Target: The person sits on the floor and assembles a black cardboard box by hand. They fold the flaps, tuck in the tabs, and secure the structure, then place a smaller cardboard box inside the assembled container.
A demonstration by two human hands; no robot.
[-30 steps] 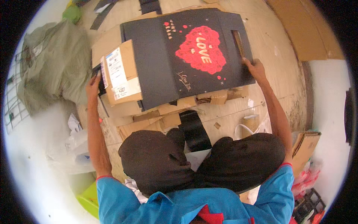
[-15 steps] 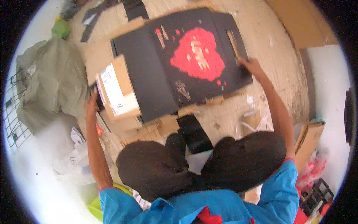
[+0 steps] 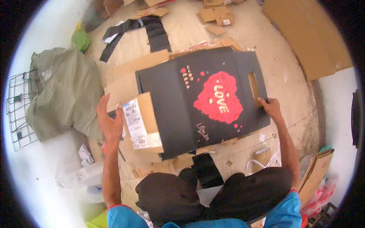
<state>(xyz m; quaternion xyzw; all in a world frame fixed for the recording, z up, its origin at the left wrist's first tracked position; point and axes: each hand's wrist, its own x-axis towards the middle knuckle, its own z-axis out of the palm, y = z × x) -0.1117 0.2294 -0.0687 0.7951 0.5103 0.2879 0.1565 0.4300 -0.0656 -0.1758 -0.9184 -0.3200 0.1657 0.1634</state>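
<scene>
Wire rack: far left, leaning by the white wall, partly behind the sack.
Olive sack: slumped near the left hand; its loose folds could catch an arm or a corner of board.
Left hand: fingers spread, clenched on nothing; the thumb is at the labelled piece's left edge, and whether it touches cannot be told.
Labelled brown piece: cardboard with a white label, overlapping the black sheet's left end; it could slide or flip up if the sheet were pulled, since no firm grip shows on it.
Black cardboard sheet: the main thing, flat and slightly turned between the 2 hands, over brown cardboard on the floor; it could swing or crease along its fold line if only 1 side were lifted.
Red heart print: on the sheet's right half; rubbing might scuff it.
Slot: handle-shaped, near the sheet's right end; the narrow strip beside it could tear under a hard tug.
Right hand: seemingly pinching the sheet at the slot's lower end.
Folded cardboard: leaning right of the right forearm, where an elbow could knock it.
</scene>
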